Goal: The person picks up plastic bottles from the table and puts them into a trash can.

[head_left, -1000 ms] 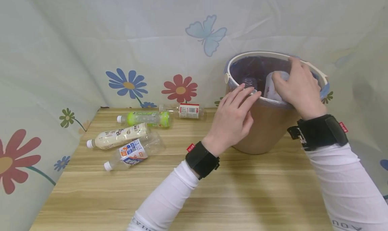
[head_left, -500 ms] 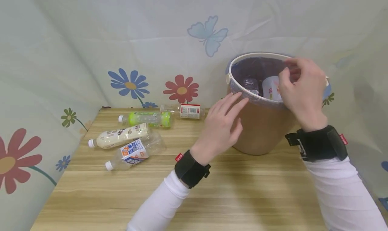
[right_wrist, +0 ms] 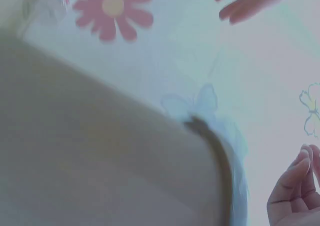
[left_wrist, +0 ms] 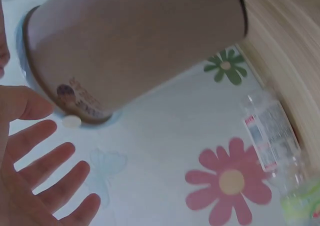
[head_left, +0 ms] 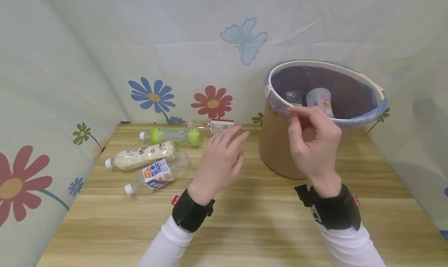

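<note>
Head view: the tan bin (head_left: 274, 150) stands on the wooden table (head_left: 245, 236) to my right, and a white cup (head_left: 319, 95) leans inside it, next to a see-through container (head_left: 292, 97). A bluish bag (head_left: 382, 108) lines the bin and folds over its rim. My right hand (head_left: 316, 146) is in front, hiding part of the rim and side; its fingers are released and loosely bent, thumb tip near the forefinger. My left hand (head_left: 217, 162) is between the bin and the bottles, released too, its fingers blocking the end of the red-labelled bottle (head_left: 222, 123). Left of that lie the green bottle (head_left: 175, 136), the cream bottle (head_left: 145, 155) and the blue-and-orange-labelled bottle (head_left: 158, 175), white caps pointing left. Flowered cloth (head_left: 196, 33) hangs behind.

The left wrist view shows what the head view cannot: my left fingers spread, well apart from the red-labelled bottle, and dark print (left_wrist: 82, 100) on the bin's side. In the blurry right wrist view, the bin's wall hides the cup, and my right fingertips come together at the thumb.
</note>
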A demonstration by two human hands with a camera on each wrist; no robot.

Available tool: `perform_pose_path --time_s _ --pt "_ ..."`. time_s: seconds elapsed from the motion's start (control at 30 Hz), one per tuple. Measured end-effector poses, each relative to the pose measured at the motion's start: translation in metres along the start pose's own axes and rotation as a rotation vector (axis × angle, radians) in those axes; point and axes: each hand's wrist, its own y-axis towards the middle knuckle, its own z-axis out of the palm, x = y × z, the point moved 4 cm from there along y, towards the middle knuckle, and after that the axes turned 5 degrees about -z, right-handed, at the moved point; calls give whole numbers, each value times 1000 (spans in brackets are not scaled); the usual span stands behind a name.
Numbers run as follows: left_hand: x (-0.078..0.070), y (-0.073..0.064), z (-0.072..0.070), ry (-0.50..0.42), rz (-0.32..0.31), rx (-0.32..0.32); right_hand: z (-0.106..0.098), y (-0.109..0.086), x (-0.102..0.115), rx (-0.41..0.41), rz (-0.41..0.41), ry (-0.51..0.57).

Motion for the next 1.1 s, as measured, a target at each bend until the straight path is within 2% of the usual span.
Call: perform_pose_path --time_s 0.13,0.37,0.57,0.7,0.9,1.1 --pt "18 -13 -4 40 -53 44 17 -29 -3 65 48 60" --pt "53 -32 -8 95 -142 135 35 -69 -11 134 207 75" --pt "83 -48 -13 130 -256 198 49 -82 -4 238 244 113" --pt "101 -58 -17 137 -309 224 60 -93 -9 309 261 159" --pt "123 -68 -22 144 -382 288 69 -108 -21 357 288 192" --pt "141 -79 -28 139 -491 400 72 -111 -20 387 290 209"
